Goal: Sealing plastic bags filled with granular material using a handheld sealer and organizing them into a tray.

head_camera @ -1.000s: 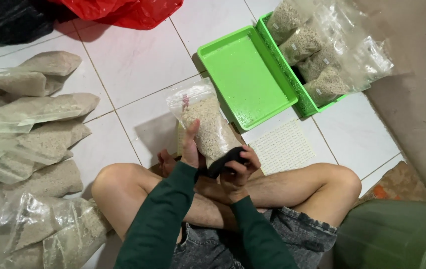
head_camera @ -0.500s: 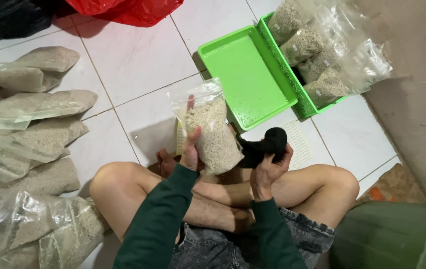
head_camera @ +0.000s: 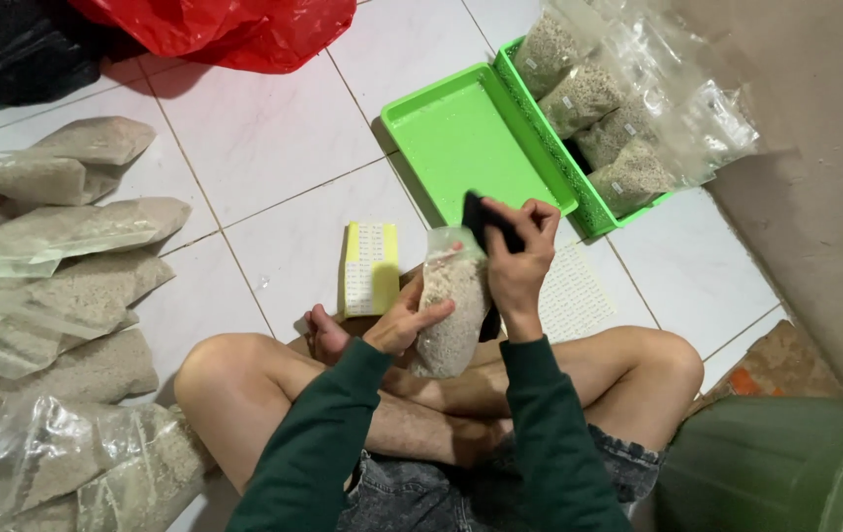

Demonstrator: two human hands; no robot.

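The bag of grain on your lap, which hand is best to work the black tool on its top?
Probably the right hand: it already grips the black tool at the top of the bag of grain. The left hand is busy steadying the bag's side.

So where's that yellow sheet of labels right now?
In the head view, the yellow label sheet lies on the white tiled floor, just left of the grain-filled bag and in front of the person's bare foot.
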